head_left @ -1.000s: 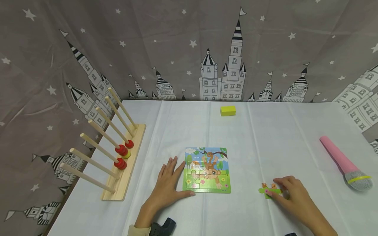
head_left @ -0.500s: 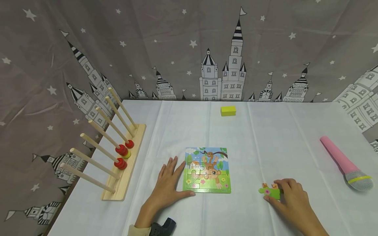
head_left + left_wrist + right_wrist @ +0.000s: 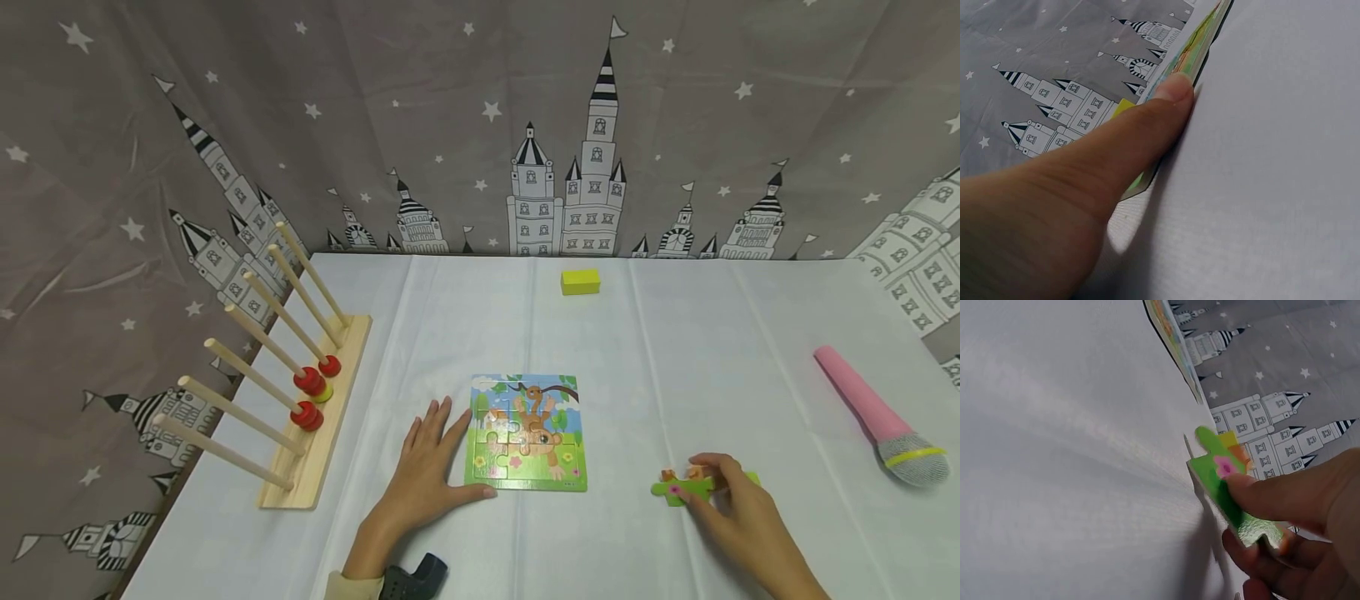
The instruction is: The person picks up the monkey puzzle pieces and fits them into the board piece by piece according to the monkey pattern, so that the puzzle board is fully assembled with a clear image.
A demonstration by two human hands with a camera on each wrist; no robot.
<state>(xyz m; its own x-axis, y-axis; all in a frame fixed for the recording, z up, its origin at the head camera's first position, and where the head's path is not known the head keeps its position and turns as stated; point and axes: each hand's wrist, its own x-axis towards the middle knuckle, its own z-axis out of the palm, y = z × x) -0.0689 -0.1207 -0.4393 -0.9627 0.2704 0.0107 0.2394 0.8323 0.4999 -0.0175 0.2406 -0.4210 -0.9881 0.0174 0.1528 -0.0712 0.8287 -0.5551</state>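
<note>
A jigsaw board with a monkey picture lies flat in the middle of the white table. My left hand rests at its lower left with fingers spread; the index fingertip is at the left edge. In the left wrist view the thumb lies on the board's edge. To the right, my right hand pinches a green puzzle piece with a pink flower between thumb and fingers. The piece is tilted, and the right wrist view shows it above the cloth. A green bit shows past the hand; the hand hides what it belongs to.
A wooden peg stand with several red rings and a yellow one stands at the left. A yellow block sits near the back edge. At the right lies a pink toy microphone. A grey castle-print curtain hangs behind.
My right hand has turned and tilted the puzzle piece, shifting it slightly left. A green bit has come into sight right of that hand. The left hand and board have stayed still.
</note>
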